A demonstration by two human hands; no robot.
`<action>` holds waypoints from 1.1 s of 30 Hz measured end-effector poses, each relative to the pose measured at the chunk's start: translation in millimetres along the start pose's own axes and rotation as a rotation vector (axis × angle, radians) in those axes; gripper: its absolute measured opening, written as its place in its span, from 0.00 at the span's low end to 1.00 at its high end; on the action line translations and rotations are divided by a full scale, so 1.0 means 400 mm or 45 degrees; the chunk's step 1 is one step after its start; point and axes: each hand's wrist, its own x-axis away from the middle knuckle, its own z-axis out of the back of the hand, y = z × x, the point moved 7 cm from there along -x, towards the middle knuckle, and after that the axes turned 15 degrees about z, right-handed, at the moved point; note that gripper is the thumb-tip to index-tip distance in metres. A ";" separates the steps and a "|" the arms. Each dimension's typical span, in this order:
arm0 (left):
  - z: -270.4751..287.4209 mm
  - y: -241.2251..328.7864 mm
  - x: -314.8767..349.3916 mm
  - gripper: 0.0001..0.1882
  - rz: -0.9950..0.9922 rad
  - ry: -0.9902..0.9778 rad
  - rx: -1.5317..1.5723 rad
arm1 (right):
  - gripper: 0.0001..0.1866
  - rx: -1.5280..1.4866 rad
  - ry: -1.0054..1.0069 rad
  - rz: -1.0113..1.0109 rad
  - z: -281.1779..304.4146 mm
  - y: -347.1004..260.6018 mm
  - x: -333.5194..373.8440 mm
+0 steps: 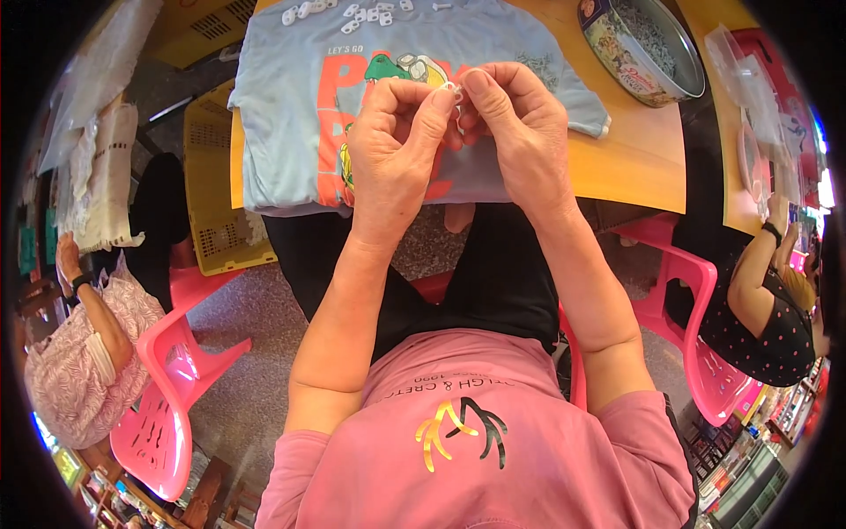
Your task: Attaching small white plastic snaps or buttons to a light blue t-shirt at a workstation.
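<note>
Close together over the table, both my hands pinch a small white piece (pixel 456 92) between thumbs and fingertips. My left hand (pixel 399 132) grips it from the left, and my right hand (pixel 520 123) holds its other side. Fingers cover most of the piece, so its exact kind is hidden. Below them a light blue T-shirt (pixel 282 115) with a red and green cartoon print lies spread on the yellow table (pixel 630 167). Several small white plastic parts (pixel 366 16) with holes lie at the shirt's far edge.
At the far right stands a round tin (pixel 648 48) filled with small grey pieces. A yellow plastic crate (pixel 220 176) is left of the table. Pink chairs (pixel 167 406) stand on both sides. One person (pixel 97 353) sits at left, another (pixel 762 309) at right.
</note>
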 end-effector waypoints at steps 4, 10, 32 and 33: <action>-0.004 0.006 0.002 0.07 -0.003 0.009 -0.034 | 0.10 0.019 0.026 0.030 0.000 -0.004 -0.003; -0.002 0.006 0.003 0.06 0.001 0.041 -0.065 | 0.09 0.177 -0.027 0.098 -0.005 -0.015 -0.003; 0.004 0.009 0.014 0.05 -0.080 0.143 -0.132 | 0.08 0.192 0.106 0.119 -0.030 -0.013 0.017; 0.004 0.008 0.013 0.05 -0.073 0.147 -0.146 | 0.08 0.141 0.129 0.080 -0.028 -0.008 0.020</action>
